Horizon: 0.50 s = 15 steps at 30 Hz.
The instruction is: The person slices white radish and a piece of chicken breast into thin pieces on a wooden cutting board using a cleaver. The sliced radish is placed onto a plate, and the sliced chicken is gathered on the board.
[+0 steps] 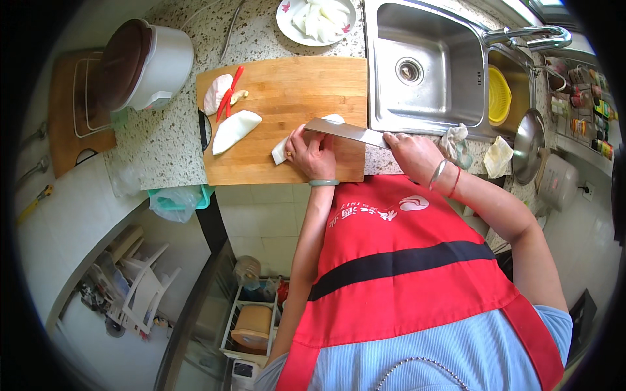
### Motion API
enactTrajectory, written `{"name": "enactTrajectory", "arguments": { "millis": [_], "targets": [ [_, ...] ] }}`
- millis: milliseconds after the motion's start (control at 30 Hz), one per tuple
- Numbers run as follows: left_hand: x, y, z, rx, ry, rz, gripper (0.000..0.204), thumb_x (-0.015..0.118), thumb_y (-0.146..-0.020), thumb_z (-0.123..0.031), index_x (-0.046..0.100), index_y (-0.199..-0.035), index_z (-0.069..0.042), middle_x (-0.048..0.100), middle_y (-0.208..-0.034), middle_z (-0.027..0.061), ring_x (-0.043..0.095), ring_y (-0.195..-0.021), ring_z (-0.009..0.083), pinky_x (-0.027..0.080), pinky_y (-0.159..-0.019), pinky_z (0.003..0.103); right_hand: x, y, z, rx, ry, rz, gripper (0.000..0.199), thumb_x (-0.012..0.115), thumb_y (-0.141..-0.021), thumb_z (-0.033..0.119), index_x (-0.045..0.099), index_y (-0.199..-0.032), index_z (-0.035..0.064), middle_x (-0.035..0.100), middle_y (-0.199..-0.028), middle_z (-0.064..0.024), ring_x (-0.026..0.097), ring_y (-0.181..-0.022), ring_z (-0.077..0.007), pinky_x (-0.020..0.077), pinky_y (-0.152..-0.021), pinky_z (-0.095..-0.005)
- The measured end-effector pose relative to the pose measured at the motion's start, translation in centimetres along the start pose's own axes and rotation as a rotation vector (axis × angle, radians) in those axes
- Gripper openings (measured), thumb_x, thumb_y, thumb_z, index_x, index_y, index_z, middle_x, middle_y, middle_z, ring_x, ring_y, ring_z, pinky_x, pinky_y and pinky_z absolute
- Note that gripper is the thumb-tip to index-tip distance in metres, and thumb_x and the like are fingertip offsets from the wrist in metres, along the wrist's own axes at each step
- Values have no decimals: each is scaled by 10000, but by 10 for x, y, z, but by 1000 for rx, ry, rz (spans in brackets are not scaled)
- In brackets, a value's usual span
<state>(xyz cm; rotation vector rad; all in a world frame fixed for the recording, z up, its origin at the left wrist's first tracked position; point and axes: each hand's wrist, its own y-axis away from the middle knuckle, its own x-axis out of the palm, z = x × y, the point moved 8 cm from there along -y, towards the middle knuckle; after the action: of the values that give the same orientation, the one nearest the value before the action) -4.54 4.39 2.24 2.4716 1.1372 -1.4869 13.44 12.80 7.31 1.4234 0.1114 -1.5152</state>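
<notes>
My right hand (415, 156) grips the handle of a kitchen knife (349, 131) with a broad steel blade. The blade reaches left over a long white vegetable piece (279, 151) on the wooden cutting board (280, 78). With bent fingers, my left hand (311, 154) holds that piece close to the blade's tip. Part of the piece shows beyond the blade; fingers and steel cover its middle. A larger white vegetable wedge (236, 132) lies to the left on the board. Behind it are red pepper strips (228, 98), a pale pinkish lump (217, 93) and a small yellowish bit (239, 96).
A plate (283, 29) of white slices stands behind the board. On the right is a steel sink (417, 55) with a faucet (528, 38), a yellow basket (499, 94) and crumpled cloths (456, 144) at its front edge. A rice cooker (163, 65) stands at left.
</notes>
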Motion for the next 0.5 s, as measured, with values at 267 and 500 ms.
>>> {"name": "enactTrajectory", "arguments": {
  "millis": [267,500],
  "targets": [
    [1,1,0,26,-7,-24,169,830,-682,-199,680,-748,-158,594,-1067,38,523,-1047,284,387,-895,441,10,-29,4,-77,-86,-191,177,484,-896,57,565,-1045,5,655,-817,-189,666,-725,-368,540,-616,-457],
    [-5,-2,-3,58,49,-74,164,824,-689,-170,672,-750,-158,614,-1036,25,533,-1020,282,406,-871,431,7,-30,-5,-52,-179,-197,319,551,-870,82,579,-1187,63,659,-880,-175,655,-758,-362,529,-650,-462]
  ]
}}
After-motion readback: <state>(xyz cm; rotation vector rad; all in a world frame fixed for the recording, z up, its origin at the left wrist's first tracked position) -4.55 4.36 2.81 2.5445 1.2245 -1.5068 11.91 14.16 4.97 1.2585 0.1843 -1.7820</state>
